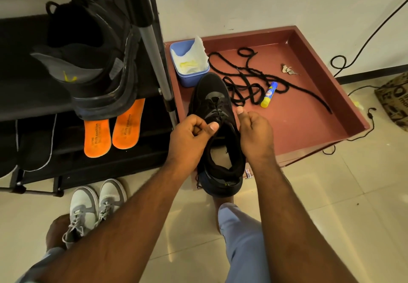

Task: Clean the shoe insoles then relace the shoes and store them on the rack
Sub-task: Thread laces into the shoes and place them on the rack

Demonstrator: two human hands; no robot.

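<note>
Black shoe rack [33,97] at left carries one black shoe [88,57] on an upper shelf and two orange insoles [114,130] on the shelf below; beside it a low red tray-like table [309,128] holds a loose black lace [254,77], a blue tub [187,70] with white cloth, and a glue stick [268,95]. Second black shoe [217,132] sits between both hands, toe on the table, heel over the tiled floor [331,205]. Left hand [189,137] and right hand [254,134] flank its tongue, fingers curled narrow, each pinching the threaded lace at the eyelets.
</note>
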